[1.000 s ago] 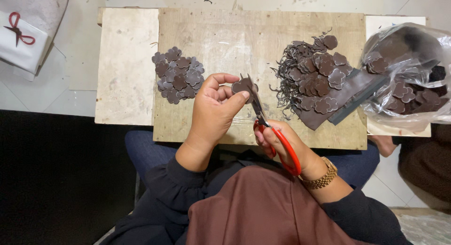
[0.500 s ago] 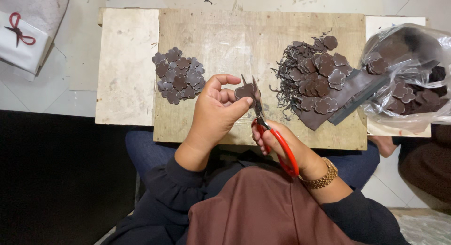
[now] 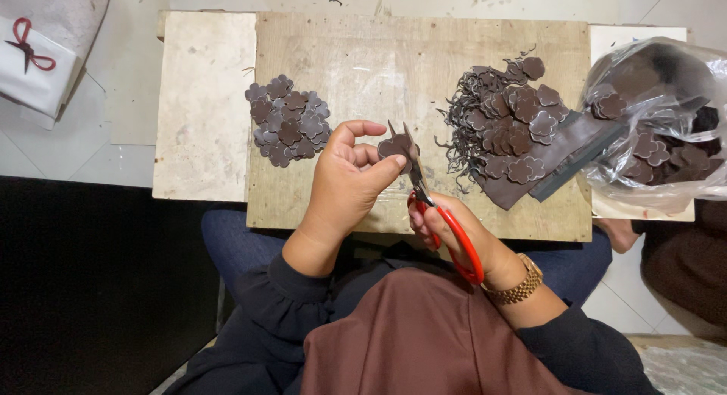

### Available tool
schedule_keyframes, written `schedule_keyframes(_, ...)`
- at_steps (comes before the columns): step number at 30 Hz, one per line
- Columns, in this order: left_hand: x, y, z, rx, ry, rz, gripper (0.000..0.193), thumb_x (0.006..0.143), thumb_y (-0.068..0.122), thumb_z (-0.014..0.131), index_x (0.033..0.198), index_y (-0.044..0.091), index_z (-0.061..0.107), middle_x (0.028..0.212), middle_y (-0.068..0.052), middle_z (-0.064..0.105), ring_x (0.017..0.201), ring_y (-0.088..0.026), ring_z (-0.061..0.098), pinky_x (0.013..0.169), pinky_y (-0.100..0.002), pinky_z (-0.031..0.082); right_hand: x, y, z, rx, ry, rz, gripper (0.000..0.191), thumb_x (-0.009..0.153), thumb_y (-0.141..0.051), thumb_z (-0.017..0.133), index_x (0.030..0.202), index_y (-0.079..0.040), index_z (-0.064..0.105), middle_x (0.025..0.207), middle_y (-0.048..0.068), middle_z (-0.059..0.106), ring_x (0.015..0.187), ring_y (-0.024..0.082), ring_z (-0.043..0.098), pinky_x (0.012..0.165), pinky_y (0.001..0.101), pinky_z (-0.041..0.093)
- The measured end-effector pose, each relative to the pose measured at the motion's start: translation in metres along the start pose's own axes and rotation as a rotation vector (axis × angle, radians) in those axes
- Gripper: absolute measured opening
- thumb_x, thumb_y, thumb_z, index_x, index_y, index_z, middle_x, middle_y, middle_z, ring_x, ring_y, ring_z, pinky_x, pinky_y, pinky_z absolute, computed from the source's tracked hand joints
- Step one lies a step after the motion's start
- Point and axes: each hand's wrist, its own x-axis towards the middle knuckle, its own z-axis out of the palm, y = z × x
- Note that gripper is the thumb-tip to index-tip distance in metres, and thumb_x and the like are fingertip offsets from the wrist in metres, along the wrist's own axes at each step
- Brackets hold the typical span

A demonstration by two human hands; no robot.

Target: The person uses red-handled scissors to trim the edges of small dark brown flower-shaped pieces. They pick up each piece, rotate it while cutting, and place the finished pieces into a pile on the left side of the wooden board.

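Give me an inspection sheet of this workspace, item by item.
Surface: worn wooden board across the lap, pale slab beside it.
Job's things: brown flower-shaped piece pinched in left hand; red-handled scissors in right hand, blades at the piece.
Clutter: pile of cut pieces left; pile with offcut strips right; plastic bag of pieces.
Grips: both closed on their items.
Cables: nothing seen.
Surroundings: tiled floor; white box with red bow.

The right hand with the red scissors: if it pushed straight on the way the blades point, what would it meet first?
The right hand aims the scissors up at the brown flower-shaped piece pinched in the left hand. That comes first; beyond lies bare wooden board.
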Motion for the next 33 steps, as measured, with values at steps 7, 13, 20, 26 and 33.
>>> schedule_keyframes(7, 0.002, -0.003, -0.003, -0.024, -0.008, -0.025, 0.043, 0.089, 0.000, 0.071, 0.125, -0.002, 0.050, 0.090, -0.010, 0.074, 0.081, -0.007, 0.069, 0.071, -0.019, 0.054, 0.002, -0.001, 0.002, -0.037, 0.030, 0.014, 0.054, 0.098, -0.061, 0.056, 0.098, -0.007, 0.055, 0.079, -0.004, 0.048, 0.067, 0.007, 0.043, 0.058, 0.0230, 0.040)
schedule_keyframes(13, 0.004, -0.015, -0.012, -0.049, -0.114, -0.042, 0.022, 0.094, 0.001, 0.073, 0.110, -0.003, 0.058, 0.094, -0.009, 0.074, 0.081, -0.007, 0.066, 0.070, -0.021, 0.052, 0.002, -0.001, 0.002, -0.047, -0.047, -0.025, 0.054, 0.099, -0.062, 0.055, 0.101, -0.008, 0.054, 0.083, -0.003, 0.049, 0.072, 0.007, 0.045, 0.065, 0.0228, 0.043)
schedule_keyframes(20, 0.005, -0.022, -0.015, -0.055, -0.163, -0.062, 0.008, 0.095, 0.004, 0.070, 0.101, -0.001, 0.066, 0.095, -0.006, 0.073, 0.086, -0.008, 0.068, 0.081, -0.024, 0.057, -0.002, -0.005, 0.007, 0.021, -0.033, -0.020, 0.058, 0.099, -0.063, 0.055, 0.110, -0.006, 0.056, 0.087, -0.001, 0.050, 0.077, 0.009, 0.047, 0.070, 0.0244, 0.044)
schedule_keyframes(26, 0.004, -0.023, -0.013, -0.064, -0.164, -0.064, 0.010, 0.097, 0.005, 0.069, 0.104, -0.002, 0.065, 0.097, -0.007, 0.073, 0.087, -0.009, 0.067, 0.081, -0.026, 0.055, -0.001, -0.008, 0.011, 0.039, -0.029, -0.045, 0.061, 0.099, -0.060, 0.055, 0.122, -0.004, 0.054, 0.099, 0.001, 0.053, 0.083, 0.011, 0.050, 0.075, 0.0264, 0.047)
schedule_keyframes(33, 0.002, -0.020, -0.006, -0.139, -0.153, -0.116, 0.016, 0.097, 0.007, 0.067, 0.109, -0.003, 0.065, 0.097, -0.009, 0.074, 0.088, -0.012, 0.068, 0.084, -0.028, 0.055, -0.002, -0.014, 0.012, 0.038, -0.096, -0.093, 0.060, 0.106, -0.058, 0.051, 0.125, -0.001, 0.053, 0.105, 0.001, 0.053, 0.091, 0.011, 0.051, 0.084, 0.0274, 0.048)
